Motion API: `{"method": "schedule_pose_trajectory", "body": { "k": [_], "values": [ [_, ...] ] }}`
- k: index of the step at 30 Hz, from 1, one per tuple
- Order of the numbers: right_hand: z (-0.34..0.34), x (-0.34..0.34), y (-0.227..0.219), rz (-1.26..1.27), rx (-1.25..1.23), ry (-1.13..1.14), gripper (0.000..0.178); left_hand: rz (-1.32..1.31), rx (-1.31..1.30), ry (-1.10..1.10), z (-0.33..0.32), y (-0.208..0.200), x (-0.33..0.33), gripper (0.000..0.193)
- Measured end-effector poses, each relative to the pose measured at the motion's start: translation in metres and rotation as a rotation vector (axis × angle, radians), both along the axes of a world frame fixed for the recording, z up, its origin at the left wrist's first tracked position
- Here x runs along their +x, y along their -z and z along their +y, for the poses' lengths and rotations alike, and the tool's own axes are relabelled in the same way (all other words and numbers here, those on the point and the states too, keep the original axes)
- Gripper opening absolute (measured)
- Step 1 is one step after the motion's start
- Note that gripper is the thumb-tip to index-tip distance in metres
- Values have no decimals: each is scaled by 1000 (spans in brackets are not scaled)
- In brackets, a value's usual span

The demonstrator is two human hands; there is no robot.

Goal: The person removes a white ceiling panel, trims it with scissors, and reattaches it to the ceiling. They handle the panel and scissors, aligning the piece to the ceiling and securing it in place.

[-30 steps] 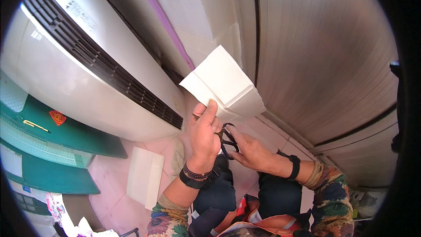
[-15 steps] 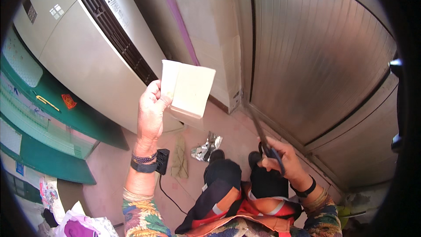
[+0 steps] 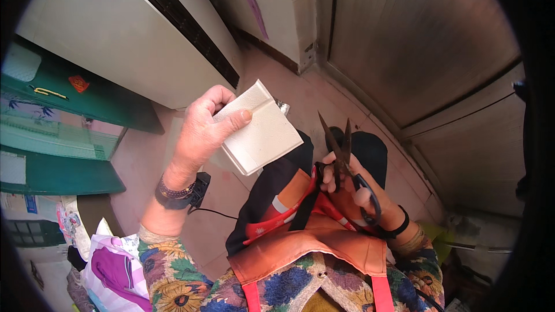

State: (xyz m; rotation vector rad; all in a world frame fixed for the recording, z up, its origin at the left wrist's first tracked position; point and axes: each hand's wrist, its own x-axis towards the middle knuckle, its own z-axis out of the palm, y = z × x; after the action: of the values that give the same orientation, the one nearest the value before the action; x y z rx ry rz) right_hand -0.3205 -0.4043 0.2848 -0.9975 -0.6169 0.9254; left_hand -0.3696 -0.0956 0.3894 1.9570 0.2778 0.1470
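Note:
My left hand (image 3: 199,127) pinches a cream, folded square piece (image 3: 266,138) between thumb and fingers. The piece has a lightly grained face and a crease along its upper part; whether it is leather or thick paper I cannot tell. My right hand (image 3: 364,182) grips a pair of scissors (image 3: 345,153) by its dark handles. Its rusty-looking blades point away from me and stand apart, with nothing between them. A gap separates the scissors from the cream piece. Below both hands is the orange apron (image 3: 312,248) over my lap.
A tall pale cabinet-like unit (image 3: 115,34) with a dark slatted strip rises at the far left. Green-edged shelving (image 3: 58,173) stands at the left, with a purple cloth (image 3: 118,274) below it. A ribbed panel (image 3: 416,40) borders the right. Pink tiles (image 3: 277,63) cover the floor.
My left hand has brought the cream piece lower and nearer, turning it. The scissors have moved down toward my lap, and their blades now show spread apart. The view has tilted downward.

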Motion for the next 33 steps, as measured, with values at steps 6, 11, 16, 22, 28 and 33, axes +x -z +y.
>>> {"method": "schedule_pose_trajectory", "body": {
  "k": [6,11,16,22,28,33],
  "values": [
    [-19,-13,-2,-167,-228,124,38,48,-75,30,-26,25,2,27],
    [-34,-17,-6,-279,-324,121,48,63,-5,65,-40,43,8,25],
    [-42,-22,-6,-332,-297,83,69,24,50,58,-50,53,10,29],
    [-43,-30,-12,-255,-315,65,73,23,-55,2,-56,58,6,34],
    [-41,-33,-11,-302,-289,64,69,93,-236,35,-61,58,2,34],
    [-45,-35,-12,-324,-299,59,63,117,-293,76,-62,57,1,33]
  ]
}}
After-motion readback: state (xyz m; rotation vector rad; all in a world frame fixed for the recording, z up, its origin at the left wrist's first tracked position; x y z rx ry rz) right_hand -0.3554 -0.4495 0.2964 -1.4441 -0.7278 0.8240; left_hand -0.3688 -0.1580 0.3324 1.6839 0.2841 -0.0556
